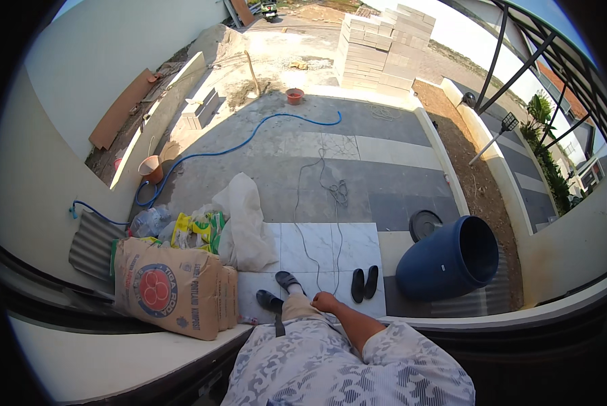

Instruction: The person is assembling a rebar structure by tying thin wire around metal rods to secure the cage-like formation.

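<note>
Right hand (326,302) curled loosely at the thigh, empty, holding nothing; left hand out of view. Nearest: a pair of black sandals (364,284) on the white tiles (330,247), just right of the hand. Blue barrel (452,260) tipped on its side farther right. Brown paper sacks (171,287) stacked at left.

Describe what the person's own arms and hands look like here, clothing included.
Only one arm shows clearly, and which side it belongs to is hard to tell. Its hand is bare: no glove, ring or watch visible. The forearm is bare too, coming out of a short sleeve of a loose shirt, pale grey-white with a darker mottled, finely striped pattern. The other hand is out of sight.
</note>
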The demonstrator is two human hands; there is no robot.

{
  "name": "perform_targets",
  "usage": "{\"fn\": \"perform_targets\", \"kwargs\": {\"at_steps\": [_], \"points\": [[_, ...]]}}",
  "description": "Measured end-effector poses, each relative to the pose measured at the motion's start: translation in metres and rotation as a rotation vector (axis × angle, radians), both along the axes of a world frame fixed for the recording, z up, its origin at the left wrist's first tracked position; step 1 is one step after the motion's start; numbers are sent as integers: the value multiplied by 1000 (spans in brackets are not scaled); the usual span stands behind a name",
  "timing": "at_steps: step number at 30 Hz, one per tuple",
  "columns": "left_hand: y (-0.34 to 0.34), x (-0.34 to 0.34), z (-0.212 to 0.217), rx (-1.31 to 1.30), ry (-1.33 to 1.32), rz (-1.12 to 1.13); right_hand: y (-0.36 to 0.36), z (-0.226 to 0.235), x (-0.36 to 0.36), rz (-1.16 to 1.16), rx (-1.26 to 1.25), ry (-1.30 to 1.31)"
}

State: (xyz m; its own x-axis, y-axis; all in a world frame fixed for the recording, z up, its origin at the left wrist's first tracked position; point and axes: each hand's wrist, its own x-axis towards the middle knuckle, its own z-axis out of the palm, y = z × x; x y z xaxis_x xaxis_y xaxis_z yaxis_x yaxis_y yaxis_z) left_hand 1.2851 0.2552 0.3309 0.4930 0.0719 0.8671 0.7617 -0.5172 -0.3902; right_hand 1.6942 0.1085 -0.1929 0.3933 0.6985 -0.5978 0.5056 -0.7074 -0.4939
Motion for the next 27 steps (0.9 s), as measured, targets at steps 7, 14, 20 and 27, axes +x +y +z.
{"fn": "perform_targets", "kwargs": {"at_steps": [7,14,20,27], "points": [[-16,-4,-8,-34,-43,201,15,15,24,20,-36,59],[-30,1,-16,-31,-110,439,63,17,83,56,23,88],[-26,8,-14,-22,-265,605,91,-14,154,68,-68,150],[-16,39,-30,-57,-567,749,118,-52,263,230,-107,82]]}}
